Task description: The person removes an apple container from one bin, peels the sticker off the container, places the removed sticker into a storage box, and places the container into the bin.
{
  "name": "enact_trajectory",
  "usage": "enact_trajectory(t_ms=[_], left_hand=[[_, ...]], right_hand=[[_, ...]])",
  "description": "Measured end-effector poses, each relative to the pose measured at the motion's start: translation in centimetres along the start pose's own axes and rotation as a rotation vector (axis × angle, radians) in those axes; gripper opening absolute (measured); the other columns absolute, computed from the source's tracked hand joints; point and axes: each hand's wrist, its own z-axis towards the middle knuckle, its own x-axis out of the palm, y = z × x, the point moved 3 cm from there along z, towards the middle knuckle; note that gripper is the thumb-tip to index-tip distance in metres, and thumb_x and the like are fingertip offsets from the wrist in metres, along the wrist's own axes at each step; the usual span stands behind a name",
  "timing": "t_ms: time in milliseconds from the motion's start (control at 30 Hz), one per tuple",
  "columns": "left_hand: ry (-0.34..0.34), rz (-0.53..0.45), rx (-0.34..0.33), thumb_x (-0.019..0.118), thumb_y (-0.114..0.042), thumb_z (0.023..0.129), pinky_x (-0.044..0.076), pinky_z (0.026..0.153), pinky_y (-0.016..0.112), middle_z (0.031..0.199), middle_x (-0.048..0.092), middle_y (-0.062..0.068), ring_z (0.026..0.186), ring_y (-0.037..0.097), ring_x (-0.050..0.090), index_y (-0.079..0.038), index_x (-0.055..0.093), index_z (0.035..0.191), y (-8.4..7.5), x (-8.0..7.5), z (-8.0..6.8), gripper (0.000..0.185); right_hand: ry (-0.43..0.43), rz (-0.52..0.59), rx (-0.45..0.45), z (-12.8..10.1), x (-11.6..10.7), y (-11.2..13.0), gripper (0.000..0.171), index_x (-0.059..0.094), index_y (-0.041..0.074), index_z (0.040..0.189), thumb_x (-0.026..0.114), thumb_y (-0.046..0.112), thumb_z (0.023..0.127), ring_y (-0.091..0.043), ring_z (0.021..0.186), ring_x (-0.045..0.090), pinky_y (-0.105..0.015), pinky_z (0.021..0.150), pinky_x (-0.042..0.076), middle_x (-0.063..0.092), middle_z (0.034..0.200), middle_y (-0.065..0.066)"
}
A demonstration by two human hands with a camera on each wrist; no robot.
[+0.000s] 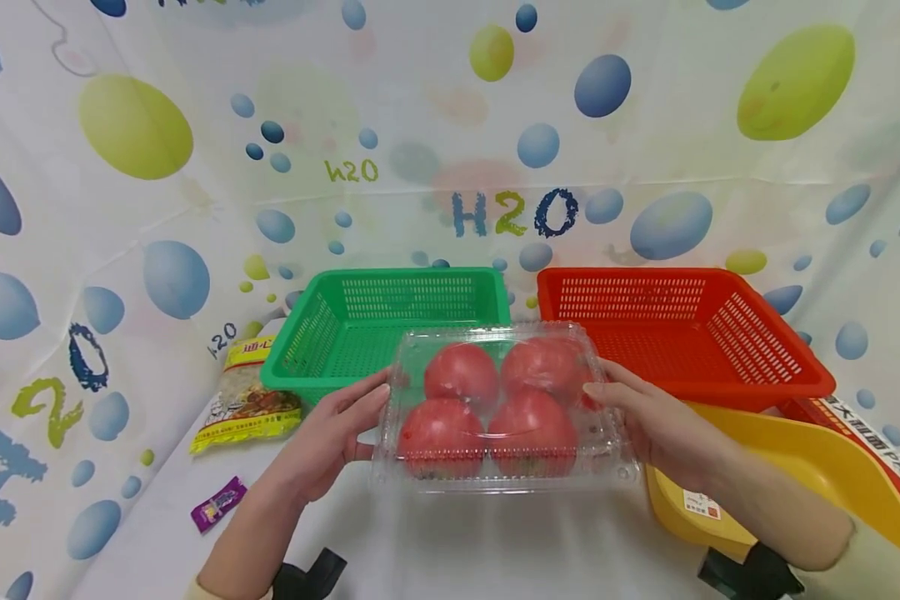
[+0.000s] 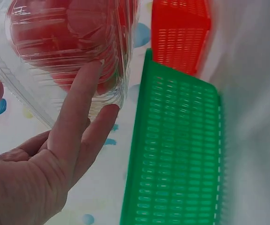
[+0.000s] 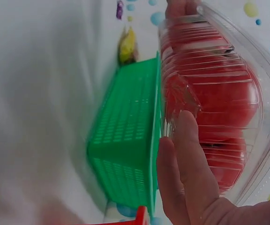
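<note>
The bubble-patterned backdrop cloth (image 1: pixel 450 125) reads "H2O". The red cardboard box (image 1: pixel 870 433) at far right shows partial lettering "PAST". The clear plastic clamshell container (image 1: pixel 495 408), ribbed and closed, holds four red tomatoes (image 1: pixel 461 373) in two rows. It sits between both hands, in front of the green slotted plastic basket (image 1: pixel 390 321) and red slotted plastic basket (image 1: pixel 682 325). The left hand (image 1: pixel 330 433) and right hand (image 1: pixel 645 417) press its sides with nearly straight fingers.

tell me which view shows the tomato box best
The head view: the whole clear tomato box with four tomatoes sits between left hand and right hand. The wrist views show only one ribbed side each, close up.
</note>
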Motion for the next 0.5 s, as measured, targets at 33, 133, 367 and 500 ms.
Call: enact_trajectory(t_ms=[33, 133, 367, 500], left_hand=[[-0.005, -0.001, 0.009, 0.052, -0.031, 0.105, 0.057, 0.086, 0.045, 0.151, 0.045, 0.019, 0.128, 0.034, 0.055, -0.008, 0.036, 0.157, -0.1, 0.0, 0.2, 0.059], [-0.021, -0.019, 0.04, 0.05, -0.03, 0.107, 0.058, 0.085, 0.042, 0.146, 0.05, 0.018, 0.122, 0.027, 0.06, -0.006, 0.036, 0.156, -0.4, -0.2, 0.5, 0.057], [-0.11, -0.124, 0.087, 0.046, -0.034, 0.108, 0.057, 0.088, 0.036, 0.14, 0.055, 0.005, 0.117, 0.019, 0.063, -0.006, 0.04, 0.154, -0.3, -0.7, 1.0, 0.054], [-0.124, -0.206, 0.088, 0.047, -0.033, 0.108, 0.057, 0.089, 0.037, 0.132, 0.061, 0.001, 0.114, 0.02, 0.065, -0.018, 0.058, 0.143, 0.0, -1.0, 1.1, 0.039]], right_hand=[[-0.003, 0.001, -0.01, 0.2, 0.0, 0.2, 0.072, 0.018, 0.022, 0.161, 0.057, 0.035, 0.103, -0.026, 0.117, 0.06, -0.043, 0.094, 0.053, 0.047, 0.142, -0.01], [-0.005, 0.005, -0.031, 0.6, -0.1, 0.8, 0.069, 0.022, 0.021, 0.16, 0.058, 0.035, 0.102, -0.025, 0.118, 0.06, -0.043, 0.094, 0.054, 0.05, 0.14, -0.007], [-0.003, 0.099, -0.017, 2.3, -0.1, 2.3, 0.061, 0.03, 0.023, 0.153, 0.058, 0.037, 0.101, -0.026, 0.124, 0.052, -0.042, 0.097, 0.051, 0.049, 0.14, -0.005], [-0.025, 0.148, -0.02, 3.8, -0.2, 3.2, 0.053, 0.037, 0.029, 0.147, 0.061, 0.038, 0.1, -0.024, 0.125, 0.051, -0.04, 0.098, 0.05, 0.048, 0.141, -0.002]])
